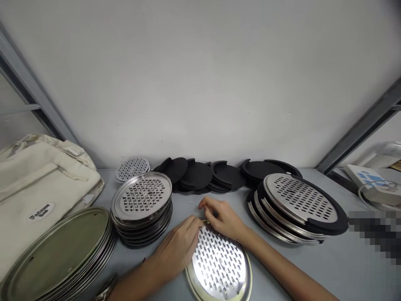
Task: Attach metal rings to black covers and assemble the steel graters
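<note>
A shiny round metal grater plate (219, 263) lies on a pale greenish round metal plate (249, 278) on the table in front of me. My left hand (183, 246) is at the far left edge of the grater plate, its fingers pressed together and bent over the rim. From the right, my right hand (224, 217) meets it at the same far edge, fingers curled and fingertips low on the rim. The fingertips of both hands nearly touch. A small yellowish bit of rim shows between them; what lies under the fingers is hidden.
A stack of grater plates (142, 198) and a stack of olive-green plates (59, 251) stand left, beside a cream bag (40, 179). Black round holders (196, 175) line the wall. Grater plates in black holders (300, 198) are stacked right. A white box (371, 179) sits far right.
</note>
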`<state>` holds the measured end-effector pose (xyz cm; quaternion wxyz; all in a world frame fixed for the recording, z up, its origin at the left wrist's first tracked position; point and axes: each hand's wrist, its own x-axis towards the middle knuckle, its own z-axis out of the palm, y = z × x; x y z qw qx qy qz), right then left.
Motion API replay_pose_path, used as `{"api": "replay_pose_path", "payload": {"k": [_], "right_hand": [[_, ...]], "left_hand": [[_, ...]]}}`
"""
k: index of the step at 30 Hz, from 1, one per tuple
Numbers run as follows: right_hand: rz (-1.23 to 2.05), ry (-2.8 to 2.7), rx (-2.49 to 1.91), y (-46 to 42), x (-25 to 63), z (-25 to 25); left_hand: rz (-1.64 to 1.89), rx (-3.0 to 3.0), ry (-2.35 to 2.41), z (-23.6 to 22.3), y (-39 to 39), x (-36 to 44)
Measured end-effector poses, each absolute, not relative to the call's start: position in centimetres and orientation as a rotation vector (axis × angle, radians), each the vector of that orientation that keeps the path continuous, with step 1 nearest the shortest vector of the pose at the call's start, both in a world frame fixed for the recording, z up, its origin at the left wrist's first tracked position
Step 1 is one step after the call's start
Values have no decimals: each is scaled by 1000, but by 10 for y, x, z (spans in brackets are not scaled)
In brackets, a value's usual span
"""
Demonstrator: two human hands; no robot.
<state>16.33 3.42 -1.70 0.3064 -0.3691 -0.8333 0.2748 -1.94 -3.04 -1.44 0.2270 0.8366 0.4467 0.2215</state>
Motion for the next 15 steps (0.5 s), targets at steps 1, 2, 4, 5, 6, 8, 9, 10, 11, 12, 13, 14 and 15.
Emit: {"api": "replay_pose_path", "payload": {"k": [1,2,4,5,6,8,9,10,11,12,13,14,15], "right_hand": [[704,-2218,-971,34,163,-17],[680,-2233,-960,34,163,-16],[633,-2261,-937,33,163,-16],[615,-2272,-927,32,162,-15],[602,-2280,-920,31,162,-15],[593,-2282,-915,30,162,-13],[593,-2278,-915,29,161,-13],[595,-2273,-914,29,161,-12],[595,-2264,-916,28,161,-12],[593,-2253,-919,28,161,-11],[593,-2241,-923,28,161,-11],[593,-2225,-929,28,161,-11],[596,-2205,-938,28,162,-12]], "left_hand": [[603,2307,1228,-13,-30,-19],[596,2311,1227,-12,-30,-19],[582,2320,1229,-10,-30,-18],[575,2327,1227,-9,-30,-18],[570,2337,1221,-9,-30,-19],[571,2348,1201,-9,-30,-19],[577,2347,1186,-9,-30,-20],[587,2341,1171,-10,-30,-20],[598,2332,1157,-10,-29,-21],[609,2323,1146,-11,-29,-21],[618,2316,1137,-11,-29,-22],[622,2313,1129,-11,-28,-22],[624,2314,1120,-11,-28,-22]]}}
